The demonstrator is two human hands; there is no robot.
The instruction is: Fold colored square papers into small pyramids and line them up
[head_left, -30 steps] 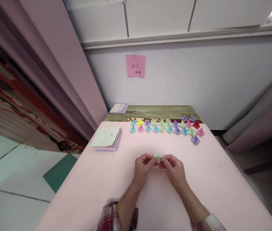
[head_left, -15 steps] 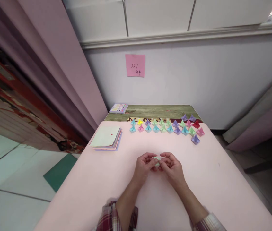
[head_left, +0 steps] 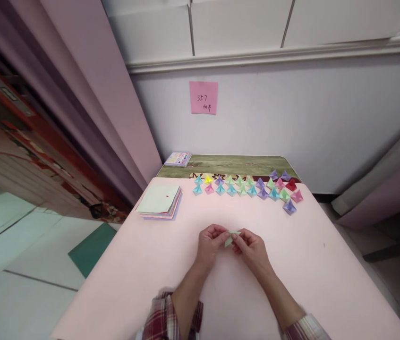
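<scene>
Over the middle of the pink table [head_left: 143, 264], my left hand [head_left: 211, 243] and my right hand [head_left: 251, 246] meet fingertip to fingertip. Both pinch a small pale green folded paper [head_left: 230, 237] held just above the tabletop. Each hand's fingers are curled closed on it. Plaid sleeve cuffs show at the bottom edge.
Several small folded paper shapes [head_left: 247, 188] in blue, pink, green, purple and red lie in rows at the table's far edge. A stack of coloured paper sheets [head_left: 159, 201] lies at the far left. A paper pack [head_left: 177, 158] rests on the wooden strip behind. A pink note [head_left: 203, 97] sticks on the wall.
The green paper has been turned and flattened between my fingertips; it now shows as a thin edge-on piece. My hands stayed at the same spot.
</scene>
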